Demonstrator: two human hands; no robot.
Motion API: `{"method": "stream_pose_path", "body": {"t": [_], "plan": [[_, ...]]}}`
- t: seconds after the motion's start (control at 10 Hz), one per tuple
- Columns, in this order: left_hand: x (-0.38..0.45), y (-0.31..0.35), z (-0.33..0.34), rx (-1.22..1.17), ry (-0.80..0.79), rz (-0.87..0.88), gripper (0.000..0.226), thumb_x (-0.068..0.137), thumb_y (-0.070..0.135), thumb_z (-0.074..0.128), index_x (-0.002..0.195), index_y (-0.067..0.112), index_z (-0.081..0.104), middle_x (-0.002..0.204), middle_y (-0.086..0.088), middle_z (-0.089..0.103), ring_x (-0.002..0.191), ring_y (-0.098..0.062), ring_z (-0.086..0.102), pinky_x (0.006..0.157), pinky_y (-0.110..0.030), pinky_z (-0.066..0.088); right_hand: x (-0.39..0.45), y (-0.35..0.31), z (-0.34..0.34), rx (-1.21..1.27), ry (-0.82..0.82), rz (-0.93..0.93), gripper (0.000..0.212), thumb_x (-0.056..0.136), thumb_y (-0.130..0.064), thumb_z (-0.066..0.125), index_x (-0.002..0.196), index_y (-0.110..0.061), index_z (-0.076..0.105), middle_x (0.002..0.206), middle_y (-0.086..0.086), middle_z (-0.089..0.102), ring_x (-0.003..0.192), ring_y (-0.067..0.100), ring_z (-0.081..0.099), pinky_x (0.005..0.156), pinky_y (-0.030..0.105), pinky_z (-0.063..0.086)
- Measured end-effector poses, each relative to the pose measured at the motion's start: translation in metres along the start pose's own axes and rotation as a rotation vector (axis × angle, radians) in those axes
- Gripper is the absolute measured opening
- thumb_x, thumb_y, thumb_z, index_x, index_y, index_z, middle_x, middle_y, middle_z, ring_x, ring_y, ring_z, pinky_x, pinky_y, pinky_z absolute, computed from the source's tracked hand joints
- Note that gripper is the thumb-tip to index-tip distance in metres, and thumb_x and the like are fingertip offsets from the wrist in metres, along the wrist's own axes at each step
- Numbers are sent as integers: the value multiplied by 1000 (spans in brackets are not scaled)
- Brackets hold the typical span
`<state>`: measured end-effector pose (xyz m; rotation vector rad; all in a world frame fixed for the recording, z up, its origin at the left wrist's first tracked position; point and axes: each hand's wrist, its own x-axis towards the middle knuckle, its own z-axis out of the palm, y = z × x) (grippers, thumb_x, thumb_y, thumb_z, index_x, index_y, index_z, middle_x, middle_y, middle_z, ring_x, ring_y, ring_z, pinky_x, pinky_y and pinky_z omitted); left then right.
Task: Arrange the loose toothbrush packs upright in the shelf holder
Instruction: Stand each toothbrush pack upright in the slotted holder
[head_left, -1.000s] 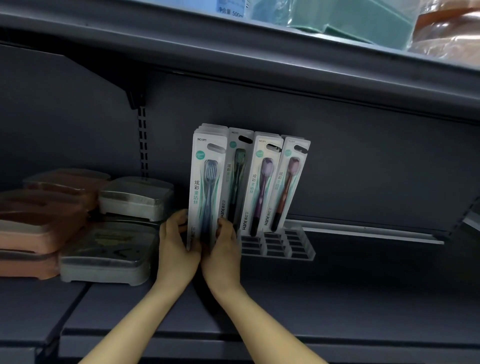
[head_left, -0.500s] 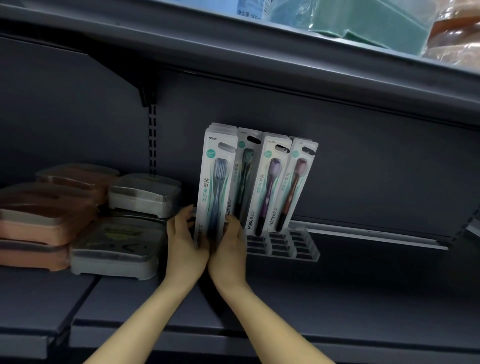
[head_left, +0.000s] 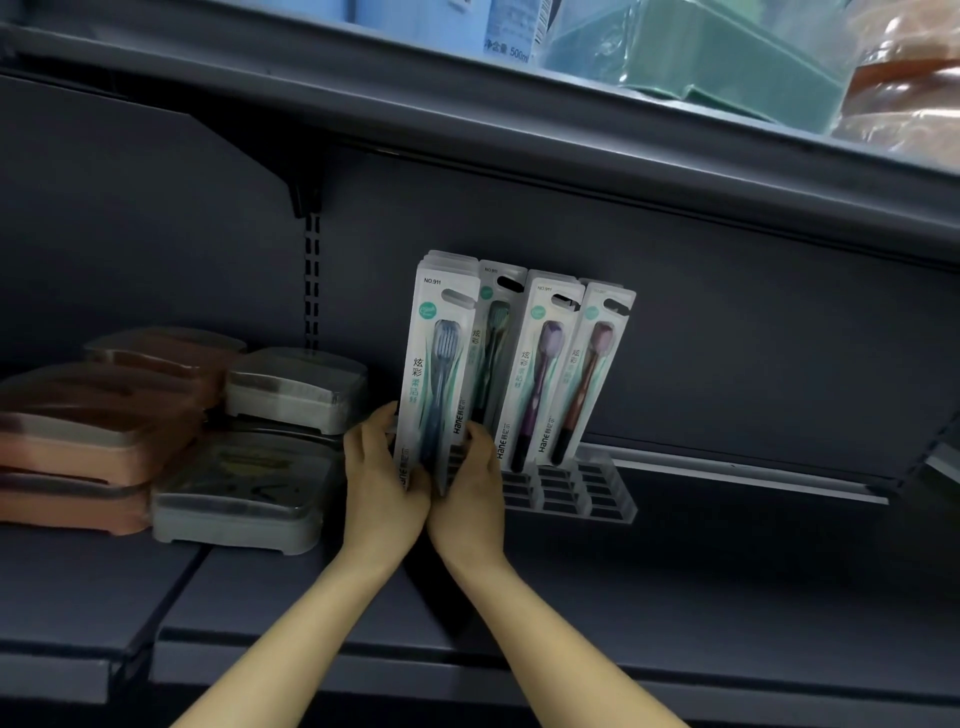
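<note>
A stack of white toothbrush packs with a blue brush in front (head_left: 439, 364) stands upright at the left end of the clear slotted holder (head_left: 587, 491). My left hand (head_left: 382, 483) grips the stack's left lower edge and my right hand (head_left: 470, 493) grips its right lower edge. Its bottom is hidden behind my hands. Beside it stand a green brush pack (head_left: 493, 332), a purple brush pack (head_left: 540, 374) and a brown brush pack (head_left: 589, 374), all upright and leaning slightly right in the holder.
Grey and pink lidded boxes (head_left: 249, 493) are stacked on the shelf to the left, close to my left hand. The upper shelf (head_left: 571, 140) overhangs above the packs, carrying green and blue goods. Bare dark shelf board (head_left: 753, 571) lies to the right.
The stack between my hands has barely shifted. The view has moved slightly, so everything sits a little further right in the frame.
</note>
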<state>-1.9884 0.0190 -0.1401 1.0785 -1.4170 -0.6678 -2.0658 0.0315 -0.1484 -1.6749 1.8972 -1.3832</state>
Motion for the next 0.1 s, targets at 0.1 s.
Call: {"method": "stream_pose_path", "body": {"t": [0.1], "plan": [[-4, 10, -3, -5, 12, -14, 66, 73, -13, 53, 132, 12, 36, 120, 1, 33, 118, -23, 45, 96, -20, 31, -1, -4, -7, 40, -6, 23, 66, 87, -18, 59, 142, -15, 23, 145, 4, 35, 132, 18, 36, 110, 27, 32]]}}
